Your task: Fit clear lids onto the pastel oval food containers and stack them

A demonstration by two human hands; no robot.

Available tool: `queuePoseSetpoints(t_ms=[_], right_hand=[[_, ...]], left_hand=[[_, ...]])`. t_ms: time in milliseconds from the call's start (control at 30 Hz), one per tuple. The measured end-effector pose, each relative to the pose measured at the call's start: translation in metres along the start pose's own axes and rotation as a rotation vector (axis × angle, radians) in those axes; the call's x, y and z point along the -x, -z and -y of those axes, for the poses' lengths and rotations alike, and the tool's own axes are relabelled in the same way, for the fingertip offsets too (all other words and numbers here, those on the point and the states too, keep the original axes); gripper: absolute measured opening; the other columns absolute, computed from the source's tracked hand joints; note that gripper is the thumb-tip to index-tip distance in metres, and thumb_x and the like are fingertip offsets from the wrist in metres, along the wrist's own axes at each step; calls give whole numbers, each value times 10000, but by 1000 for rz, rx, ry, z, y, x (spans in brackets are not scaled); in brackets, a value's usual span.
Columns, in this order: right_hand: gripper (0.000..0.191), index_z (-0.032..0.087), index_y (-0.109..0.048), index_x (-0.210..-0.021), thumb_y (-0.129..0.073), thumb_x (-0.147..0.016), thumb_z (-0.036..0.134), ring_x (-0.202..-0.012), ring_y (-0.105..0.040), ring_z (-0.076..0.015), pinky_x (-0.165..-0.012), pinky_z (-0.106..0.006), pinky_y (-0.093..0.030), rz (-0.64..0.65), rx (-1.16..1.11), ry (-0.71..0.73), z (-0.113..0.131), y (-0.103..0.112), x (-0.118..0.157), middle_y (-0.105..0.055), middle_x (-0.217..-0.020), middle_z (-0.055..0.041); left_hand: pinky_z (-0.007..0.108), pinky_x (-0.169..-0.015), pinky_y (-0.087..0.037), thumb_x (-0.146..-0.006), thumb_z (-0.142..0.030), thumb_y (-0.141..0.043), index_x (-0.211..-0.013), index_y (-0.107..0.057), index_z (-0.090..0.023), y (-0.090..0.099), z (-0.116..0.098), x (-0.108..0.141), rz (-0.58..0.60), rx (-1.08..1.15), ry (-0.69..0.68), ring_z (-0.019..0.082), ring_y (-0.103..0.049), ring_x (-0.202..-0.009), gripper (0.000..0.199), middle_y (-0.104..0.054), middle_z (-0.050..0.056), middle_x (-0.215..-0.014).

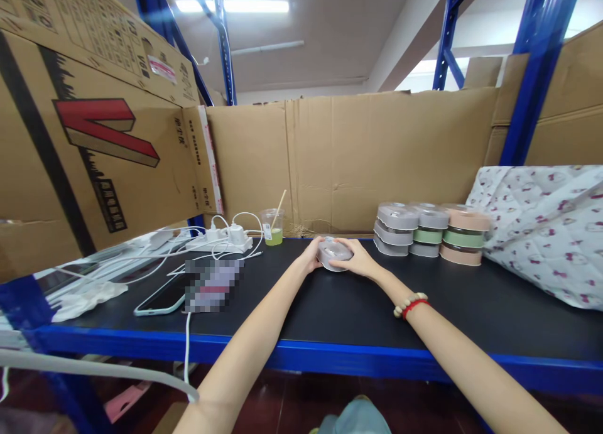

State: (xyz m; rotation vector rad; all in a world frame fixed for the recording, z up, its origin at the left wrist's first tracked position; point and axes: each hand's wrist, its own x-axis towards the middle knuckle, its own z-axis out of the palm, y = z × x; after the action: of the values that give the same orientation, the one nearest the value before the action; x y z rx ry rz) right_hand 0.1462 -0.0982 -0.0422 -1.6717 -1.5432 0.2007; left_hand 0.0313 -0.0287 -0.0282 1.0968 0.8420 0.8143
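Observation:
Between both hands, just above or on the black tabletop, is a rounded grey plastic case with a clear cover. My left hand grips its left side. My right hand holds its right side, fingers over the far edge and thumb at the front; a beaded bracelet and a red cord circle that wrist. To the right stand short stacks of similar cases: a grey stack, a grey and green stack and a pink and green stack. What lies inside the held case is too small to make out.
A plastic cup of green drink with a straw stands at the back. Left are a power strip with white cables, a phone and a crumpled tissue. Cardboard walls the back; a patterned cloth covers the right end.

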Motion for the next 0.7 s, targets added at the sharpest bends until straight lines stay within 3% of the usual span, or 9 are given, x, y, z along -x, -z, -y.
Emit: queuePoseSetpoints(t_ms=[200,333,533,700], right_hand=[[663,281,-495,-1284,-707,-661,353,-1174,-483,-225,-981,-364,-388,-16,196,-78,0,3,2,-438,-1260,-90],[605,276,-483,-1289,-670,-716,328,-1237,-420,-258,-992,-384,-366,-102,398,-137,2,9,5,-377,-1328,-104],[366,213,-556,-1100,-601,-740,169,-1129,-470,-239,-929,-364,-378,-191,609,-52,-5,12,2,-482,-1201,-109],[383,257,-545,-1147,-527,-779,153,-1113,-472,-254,-861,-383,-404,-214,726,-4,-21,8,-7,-528,-1170,-118]], left_hand=[[223,-658,-476,-861,-322,-513,-780,-570,-116,-1,-2,2,-209,-232,-141,193,-594,-856,228,-615,101,-868],[233,-810,-455,-849,-260,-528,-773,-561,-150,0,-1,1,-284,-290,-216,211,-533,-1064,138,-609,87,-1004],[247,-856,-448,-848,-200,-505,-711,-489,-169,1,3,-1,-339,-321,-256,199,-540,-1067,141,-607,82,-997],[249,-881,-435,-817,-156,-537,-669,-462,-174,-1,7,-2,-363,-347,-288,199,-549,-1048,167,-610,68,-922]])
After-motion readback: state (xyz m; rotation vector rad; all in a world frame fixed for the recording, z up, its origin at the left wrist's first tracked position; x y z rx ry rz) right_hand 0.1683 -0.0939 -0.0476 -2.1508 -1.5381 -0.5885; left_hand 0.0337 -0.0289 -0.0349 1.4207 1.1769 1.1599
